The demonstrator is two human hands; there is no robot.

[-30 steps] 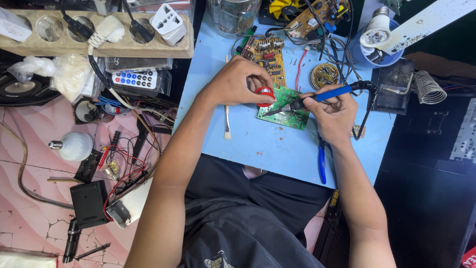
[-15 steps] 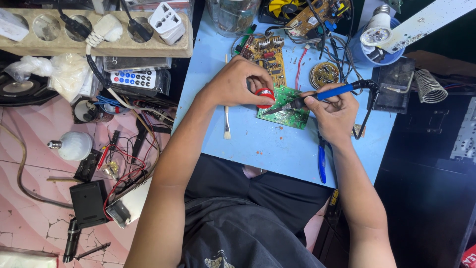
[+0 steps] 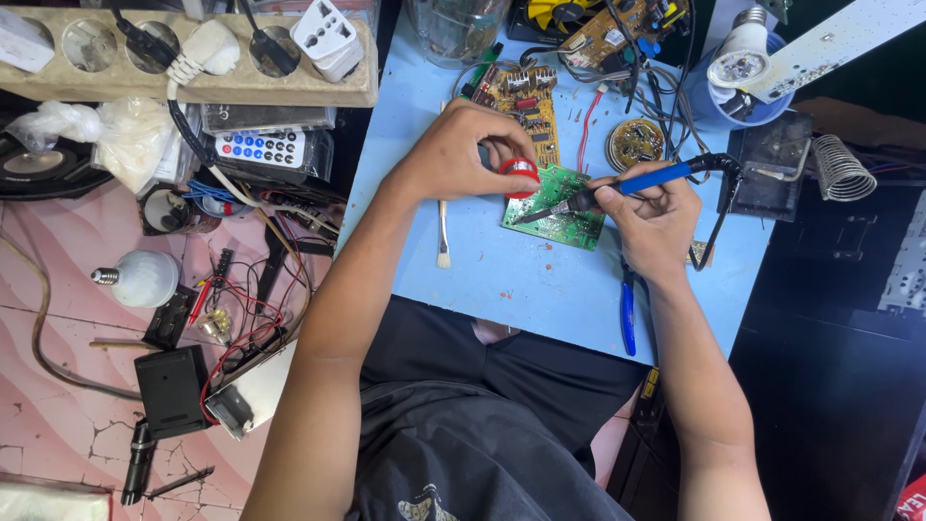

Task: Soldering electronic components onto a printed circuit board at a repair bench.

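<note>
A green circuit board (image 3: 561, 220) lies on the light blue table (image 3: 502, 289). My left hand (image 3: 461, 152) holds a small red spool of solder wire (image 3: 519, 176) just over the board's upper left corner. My right hand (image 3: 654, 214) grips a soldering iron with a blue handle (image 3: 648, 179); its metal tip (image 3: 526, 216) points left and rests on the green board. A black cord runs from the iron's back end down past my right wrist.
A brown circuit board (image 3: 529, 106), a round board (image 3: 637, 143) and tangled wires lie at the table's back. A small brush (image 3: 443, 236) and blue-handled pliers (image 3: 628, 311) lie near me. An iron stand with a coil (image 3: 837, 166) sits right. A power strip (image 3: 193, 58), remote, bulb (image 3: 143, 278) and wires clutter the left.
</note>
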